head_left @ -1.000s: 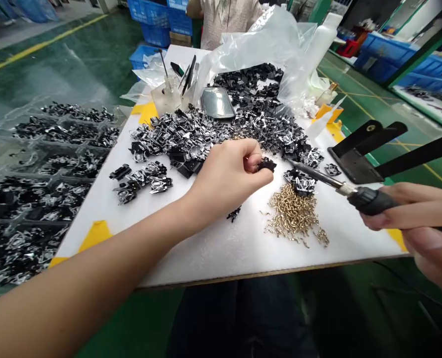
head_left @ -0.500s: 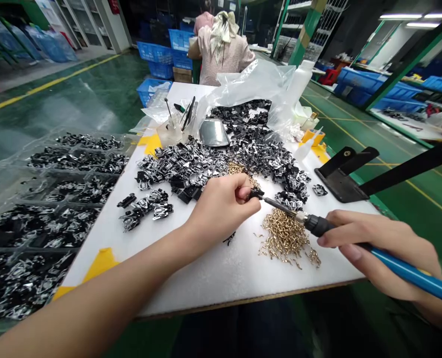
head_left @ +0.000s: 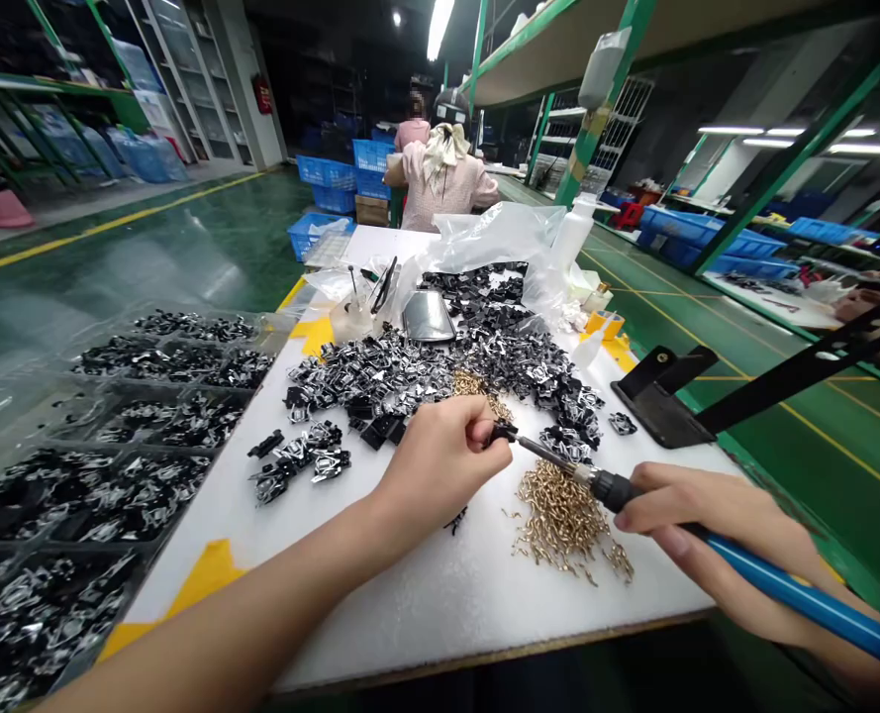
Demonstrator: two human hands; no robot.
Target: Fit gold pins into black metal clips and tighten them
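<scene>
Over the middle of the white tabletop (head_left: 410, 604), my left hand (head_left: 446, 456) is closed, pinching a small black part (head_left: 502, 432) that is mostly hidden by the fingers. My right hand (head_left: 714, 535) grips a blue and black electric screwdriver (head_left: 788, 584). Its thin metal bit points left and meets the black part at my left fingertips. Just under the shaft lies a pile of small brass-coloured curved pieces (head_left: 562, 515). Beyond both hands spreads a heap of black and silver parts (head_left: 380, 376), with a smaller brass pile (head_left: 469, 384) against it.
A divided clear tray (head_left: 105, 446) of parts stands at the left. A black metal bracket (head_left: 662, 396) sits at the right edge. Farther back are a dark phone-like slab (head_left: 428, 317), a white bottle (head_left: 573, 233) and plastic bags (head_left: 484, 238). A person (head_left: 446, 183) sits beyond the table.
The camera view has tilted upward, so the table and hands appear lower in the picture. Both hands keep their grips, and the screwdriver's bit stays at the black part.
</scene>
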